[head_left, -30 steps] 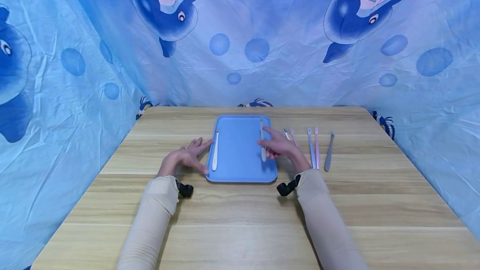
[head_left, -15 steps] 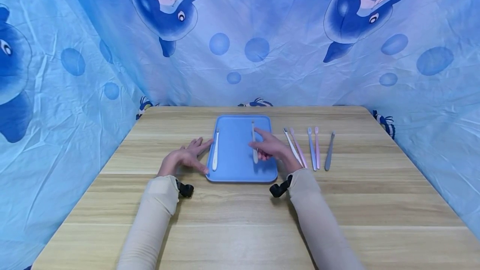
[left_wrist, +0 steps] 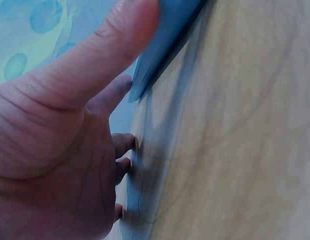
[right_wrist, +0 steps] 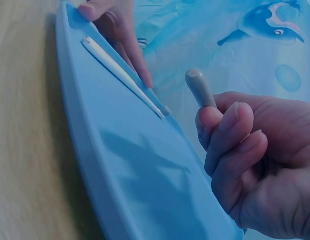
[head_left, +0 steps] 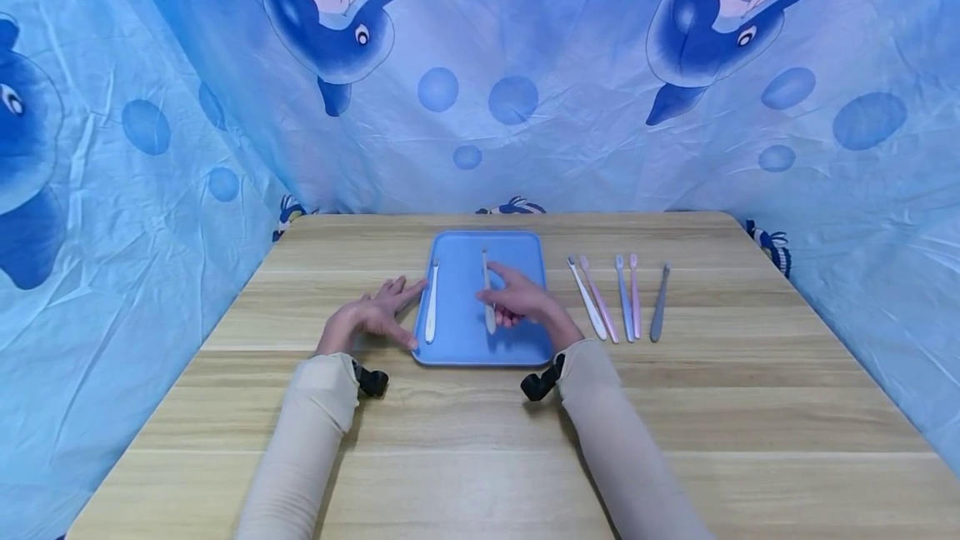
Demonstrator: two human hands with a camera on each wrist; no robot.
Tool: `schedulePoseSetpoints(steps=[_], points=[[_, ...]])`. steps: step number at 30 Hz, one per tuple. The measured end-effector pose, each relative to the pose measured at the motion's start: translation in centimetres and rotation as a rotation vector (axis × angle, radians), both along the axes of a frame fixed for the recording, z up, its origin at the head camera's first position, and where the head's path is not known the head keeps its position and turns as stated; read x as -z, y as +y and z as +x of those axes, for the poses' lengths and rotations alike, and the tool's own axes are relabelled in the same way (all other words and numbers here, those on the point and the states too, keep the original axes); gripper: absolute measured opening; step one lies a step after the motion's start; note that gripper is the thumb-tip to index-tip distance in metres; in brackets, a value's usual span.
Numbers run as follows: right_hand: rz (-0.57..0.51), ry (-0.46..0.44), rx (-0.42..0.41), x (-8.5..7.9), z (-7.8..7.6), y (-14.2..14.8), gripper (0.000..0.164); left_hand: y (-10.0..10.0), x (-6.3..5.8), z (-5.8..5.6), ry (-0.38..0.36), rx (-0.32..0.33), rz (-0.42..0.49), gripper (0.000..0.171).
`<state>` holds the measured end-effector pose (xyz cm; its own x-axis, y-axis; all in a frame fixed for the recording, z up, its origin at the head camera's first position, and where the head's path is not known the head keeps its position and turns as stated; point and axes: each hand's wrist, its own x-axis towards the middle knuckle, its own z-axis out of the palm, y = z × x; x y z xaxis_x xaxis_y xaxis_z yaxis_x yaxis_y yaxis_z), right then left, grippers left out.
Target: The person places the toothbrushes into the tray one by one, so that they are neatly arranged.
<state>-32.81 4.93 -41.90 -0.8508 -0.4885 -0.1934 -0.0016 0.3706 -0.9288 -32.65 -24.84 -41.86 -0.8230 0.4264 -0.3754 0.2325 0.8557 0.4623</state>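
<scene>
A blue rectangular tray (head_left: 459, 352) lies on the wooden table, with a white toothbrush (head_left: 431, 307) along its left side. Above the middle of the tray, my right hand (head_left: 519, 294) pinches a grey-beige toothbrush (right_wrist: 200, 90) between thumb and fingers, bristle end pointing to the far side. In the right wrist view its rounded handle end sticks out past the curled fingers, and a shadow falls on the tray below. Fingers spread, my left hand (head_left: 371, 313) rests at the tray's left edge, thumb and index fingertip right at the rim.
Right of the tray, several toothbrushes lie on the table (head_left: 750, 407): a white one (head_left: 588, 302), a pink one (head_left: 600, 302), a blue one (head_left: 625, 302), another pink one (head_left: 635, 298) and a dark grey one (head_left: 660, 307). A blue dolphin-print curtain (head_left: 570, 40) surrounds the table.
My right hand has moved left with the grey-beige toothbrush, from the tray's right edge to over its middle. The white and pink toothbrushes behind its wrist have come into full view. My left hand stays put.
</scene>
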Motion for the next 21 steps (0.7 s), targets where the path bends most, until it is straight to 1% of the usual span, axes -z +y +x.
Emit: schedulePoseSetpoints(steps=[7, 14, 21], points=[[-0.004, -0.013, 0.003, 0.1, 0.2, -1.0, 0.08, -0.2, -0.2, 0.3, 0.005, 0.003, -0.005, 0.132], [0.013, -0.007, 0.002, 0.4, 0.3, -1.9, 0.081, -0.1, -0.2, 0.4, -0.006, -0.014, -0.005, 0.131], [0.021, -0.016, 0.005, 0.6, 0.4, -2.6, 0.08, -0.3, -0.1, 0.3, 0.005, 0.01, -0.003, 0.132]])
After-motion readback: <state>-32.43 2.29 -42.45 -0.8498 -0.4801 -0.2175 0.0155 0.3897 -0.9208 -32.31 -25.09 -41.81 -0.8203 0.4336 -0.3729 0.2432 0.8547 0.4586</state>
